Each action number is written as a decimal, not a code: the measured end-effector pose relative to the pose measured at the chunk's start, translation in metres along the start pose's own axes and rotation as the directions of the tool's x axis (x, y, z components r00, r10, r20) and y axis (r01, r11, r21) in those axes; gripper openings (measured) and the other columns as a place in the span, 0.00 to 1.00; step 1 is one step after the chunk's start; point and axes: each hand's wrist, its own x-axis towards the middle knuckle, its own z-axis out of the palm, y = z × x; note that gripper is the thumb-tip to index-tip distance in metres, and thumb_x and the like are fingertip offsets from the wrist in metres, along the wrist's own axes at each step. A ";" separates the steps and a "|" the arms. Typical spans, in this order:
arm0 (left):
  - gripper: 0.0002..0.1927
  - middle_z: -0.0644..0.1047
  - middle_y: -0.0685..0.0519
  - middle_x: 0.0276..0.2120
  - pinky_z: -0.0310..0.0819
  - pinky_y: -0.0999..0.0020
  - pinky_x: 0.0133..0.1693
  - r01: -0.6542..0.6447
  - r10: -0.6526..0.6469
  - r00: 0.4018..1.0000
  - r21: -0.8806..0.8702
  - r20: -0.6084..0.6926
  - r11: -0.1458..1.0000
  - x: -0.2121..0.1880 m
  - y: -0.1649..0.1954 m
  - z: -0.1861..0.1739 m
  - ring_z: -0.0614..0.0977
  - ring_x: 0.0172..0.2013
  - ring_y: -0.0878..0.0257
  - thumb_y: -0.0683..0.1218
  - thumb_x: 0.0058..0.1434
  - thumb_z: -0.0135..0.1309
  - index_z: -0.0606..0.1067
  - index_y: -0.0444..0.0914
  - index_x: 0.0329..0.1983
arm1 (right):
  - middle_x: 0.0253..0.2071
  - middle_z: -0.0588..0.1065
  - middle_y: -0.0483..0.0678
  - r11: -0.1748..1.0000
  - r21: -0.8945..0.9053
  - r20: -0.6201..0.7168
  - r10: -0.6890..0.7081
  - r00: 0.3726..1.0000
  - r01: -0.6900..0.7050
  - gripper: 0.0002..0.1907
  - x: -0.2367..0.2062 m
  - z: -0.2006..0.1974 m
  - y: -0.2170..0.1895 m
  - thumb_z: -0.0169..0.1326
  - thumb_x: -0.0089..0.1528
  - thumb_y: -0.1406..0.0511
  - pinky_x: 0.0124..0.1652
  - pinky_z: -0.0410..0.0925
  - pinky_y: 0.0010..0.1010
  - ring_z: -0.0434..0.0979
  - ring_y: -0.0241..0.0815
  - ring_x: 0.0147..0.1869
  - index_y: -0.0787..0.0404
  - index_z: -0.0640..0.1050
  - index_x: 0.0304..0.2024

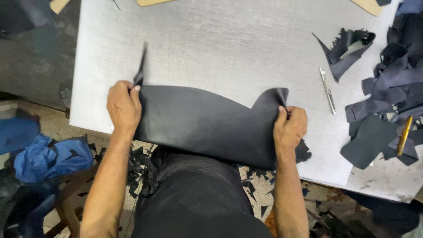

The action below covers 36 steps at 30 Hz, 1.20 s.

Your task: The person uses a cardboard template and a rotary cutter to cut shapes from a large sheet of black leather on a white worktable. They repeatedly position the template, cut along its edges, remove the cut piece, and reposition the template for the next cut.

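Bare grey board [229, 48] far of the hands; a metal knife [328, 91] and dark offcuts [387, 92] crowd the right.

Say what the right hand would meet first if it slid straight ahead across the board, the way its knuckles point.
Probably nothing: past the right hand and gripped dark sheet, bare grey board; the metal knife lies off to the right.

Metal knife [328, 91] beside dark scrap pile [387, 88]; brass tool [404, 135]; blue cloth [48, 156].

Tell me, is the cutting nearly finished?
Some is done: dark offcuts are piled beside the silver knife. In hand: the left hand and right hand grip a large dark leather sheet, uncut, on the grey board. Probably much remains.
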 end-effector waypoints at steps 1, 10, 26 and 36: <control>0.10 0.76 0.43 0.30 0.72 0.52 0.35 -0.003 0.003 1.000 -0.022 -0.012 1.000 0.001 -0.004 -0.002 0.78 0.31 0.46 0.43 0.72 0.60 0.71 0.33 0.44 | 0.35 0.76 0.56 0.999 0.003 -0.003 0.041 0.999 -0.041 0.11 -0.003 -0.001 0.002 0.62 0.68 0.63 0.41 0.69 0.43 0.77 0.56 0.39 0.65 0.77 0.41; 0.11 0.76 0.44 0.39 0.75 0.50 0.33 -0.233 0.219 0.969 -0.122 -0.118 0.965 0.115 0.007 0.003 0.81 0.34 0.43 0.44 0.68 0.56 0.70 0.38 0.50 | 0.36 0.77 0.55 0.970 -0.125 -0.102 -0.223 0.970 0.209 0.14 0.098 0.013 -0.002 0.66 0.73 0.62 0.38 0.70 0.42 0.77 0.57 0.35 0.64 0.76 0.43; 0.24 0.76 0.49 0.59 0.70 0.56 0.45 -0.489 0.492 0.869 -0.064 0.049 0.870 0.162 0.001 0.013 0.77 0.43 0.52 0.35 0.57 0.51 0.77 0.39 0.59 | 0.40 0.75 0.56 0.947 -0.160 0.018 -0.278 0.960 0.277 0.08 0.176 0.045 -0.031 0.62 0.69 0.64 0.50 0.67 0.47 0.74 0.58 0.50 0.63 0.79 0.44; 0.37 0.72 0.42 0.50 0.74 0.53 0.51 -0.085 0.142 0.977 -0.322 0.158 0.943 0.162 0.016 0.019 0.77 0.50 0.46 0.40 0.59 0.67 0.66 0.37 0.70 | 0.59 0.74 0.58 0.937 -0.038 -0.107 -0.350 0.931 0.348 0.13 0.131 0.031 -0.044 0.60 0.68 0.70 0.63 0.64 0.48 0.72 0.59 0.64 0.66 0.77 0.55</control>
